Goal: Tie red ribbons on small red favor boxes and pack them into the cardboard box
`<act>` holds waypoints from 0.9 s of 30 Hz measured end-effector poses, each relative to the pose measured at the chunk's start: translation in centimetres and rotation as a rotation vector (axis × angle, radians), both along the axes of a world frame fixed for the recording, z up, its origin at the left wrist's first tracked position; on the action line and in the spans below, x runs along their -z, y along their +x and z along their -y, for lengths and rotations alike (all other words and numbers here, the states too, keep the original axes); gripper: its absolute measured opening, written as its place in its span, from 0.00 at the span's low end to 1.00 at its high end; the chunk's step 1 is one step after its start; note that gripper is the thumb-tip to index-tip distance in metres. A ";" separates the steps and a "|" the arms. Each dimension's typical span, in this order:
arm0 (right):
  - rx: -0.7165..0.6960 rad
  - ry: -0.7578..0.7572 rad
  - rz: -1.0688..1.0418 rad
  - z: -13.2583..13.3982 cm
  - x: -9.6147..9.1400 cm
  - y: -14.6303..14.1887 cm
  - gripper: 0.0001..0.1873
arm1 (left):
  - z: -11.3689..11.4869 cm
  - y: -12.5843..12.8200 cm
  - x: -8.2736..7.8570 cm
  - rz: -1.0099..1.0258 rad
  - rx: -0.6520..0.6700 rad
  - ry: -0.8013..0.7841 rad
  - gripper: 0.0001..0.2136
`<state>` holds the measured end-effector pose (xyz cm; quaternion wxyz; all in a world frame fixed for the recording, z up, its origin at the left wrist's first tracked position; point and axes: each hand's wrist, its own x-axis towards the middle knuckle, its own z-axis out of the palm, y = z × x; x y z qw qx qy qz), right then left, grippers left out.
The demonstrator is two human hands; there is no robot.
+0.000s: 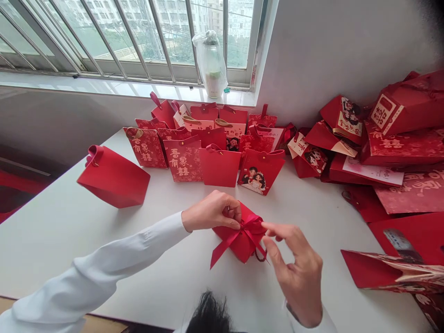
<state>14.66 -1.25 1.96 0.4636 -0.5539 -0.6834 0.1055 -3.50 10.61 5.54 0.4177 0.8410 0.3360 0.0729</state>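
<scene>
A small red gift bag [240, 241] lies on the white table [104, 249] in front of me, tied with a red satin ribbon [250, 227] in a bow. My left hand [211, 211] pinches the bow's left loop between thumb and fingers. My right hand [294, 266] pinches the right side of the ribbon with thumb and forefinger, its other fingers spread. One ribbon tail [220, 253] trails down to the left.
Several finished red bags [219, 165] stand in rows at the back under the window. One larger red bag [114, 178] lies tipped at the left. Flat unfolded red bags [388, 148] are heaped at the right. A wrapped jar [212, 64] stands on the sill.
</scene>
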 end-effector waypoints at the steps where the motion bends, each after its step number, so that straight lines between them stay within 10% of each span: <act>1: 0.035 -0.124 -0.055 -0.6 0.1 1.0 0.09 | 0.0 0.0 0.0 0.002 0.005 -0.006 0.08; 7: -0.118 -0.507 -0.141 -4.2 1.2 3.1 0.16 | -0.1 -0.2 -0.3 0.004 0.010 -0.049 0.07; 16: -0.301 -0.310 -0.043 -4.9 -0.1 1.3 0.06 | 0.4 -0.9 -1.6 -0.007 -0.001 0.029 0.08; 27: -0.203 -0.117 -0.010 -3.6 0.0 0.4 0.06 | 1.0 -0.9 -1.7 0.011 -0.104 -0.076 0.06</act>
